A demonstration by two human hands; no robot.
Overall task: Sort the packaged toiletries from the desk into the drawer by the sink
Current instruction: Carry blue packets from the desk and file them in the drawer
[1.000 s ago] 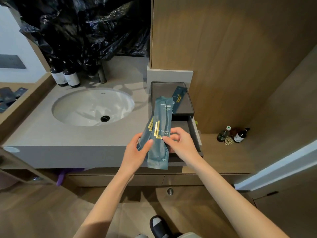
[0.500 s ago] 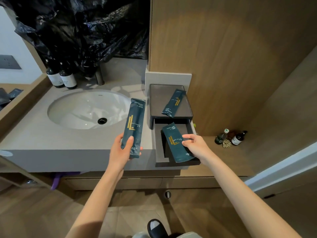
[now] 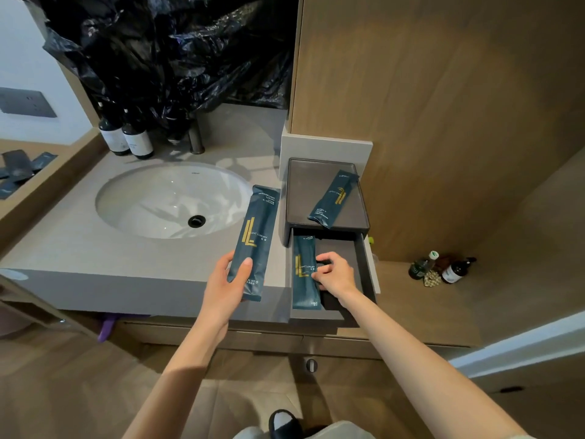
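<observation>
At centre frame, the right hand (image 3: 336, 275) is pinching a packet (image 3: 304, 274) lying in the open drawer (image 3: 364, 267), while the left hand (image 3: 226, 288) is gripping another pouch (image 3: 254, 239).

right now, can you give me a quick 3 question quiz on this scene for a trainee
1. True or false: the left hand holds a teal packet above the counter.
2. Where is the packet that the right hand touches? A) in the sink B) in the open drawer C) on the floor
3. Fill in: a third packet lies on top of the drawer ____.

Key: 1 true; 2 B; 3 box
</observation>
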